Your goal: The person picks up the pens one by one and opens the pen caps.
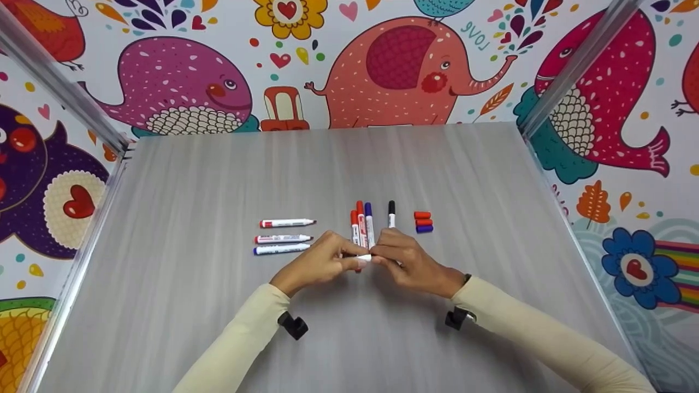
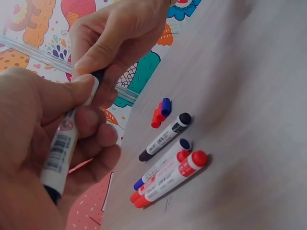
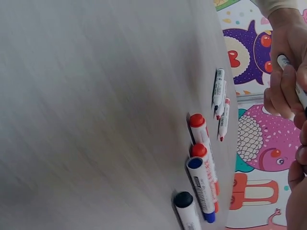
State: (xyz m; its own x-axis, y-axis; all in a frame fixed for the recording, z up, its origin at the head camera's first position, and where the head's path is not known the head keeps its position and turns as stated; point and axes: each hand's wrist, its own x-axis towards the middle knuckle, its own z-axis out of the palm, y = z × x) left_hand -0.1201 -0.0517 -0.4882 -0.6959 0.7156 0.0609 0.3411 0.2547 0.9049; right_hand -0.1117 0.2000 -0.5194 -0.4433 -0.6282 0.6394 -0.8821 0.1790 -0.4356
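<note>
My left hand point(image 1: 319, 262) grips a white marker point(image 2: 61, 148) with a barcode on its barrel and a dark end. At its other end my right hand point(image 1: 412, 262) pinches the black cap point(image 2: 99, 74) between thumb and fingers. Both hands meet above the table, close over a group of capped markers: two red markers point(image 1: 360, 215) and a blue marker point(image 1: 369, 221), side by side. A black marker point(image 1: 391, 210) lies just beyond the right hand, partly hidden by it in the head view.
Left of the hands lie two uncapped red markers point(image 1: 286, 222) and an uncapped blue marker point(image 1: 278, 249), tips pointing right. Loose red caps point(image 1: 422, 215) and a blue cap point(image 1: 424, 229) sit at the right. Patterned walls point(image 1: 207, 87) border the grey table point(image 1: 218, 180).
</note>
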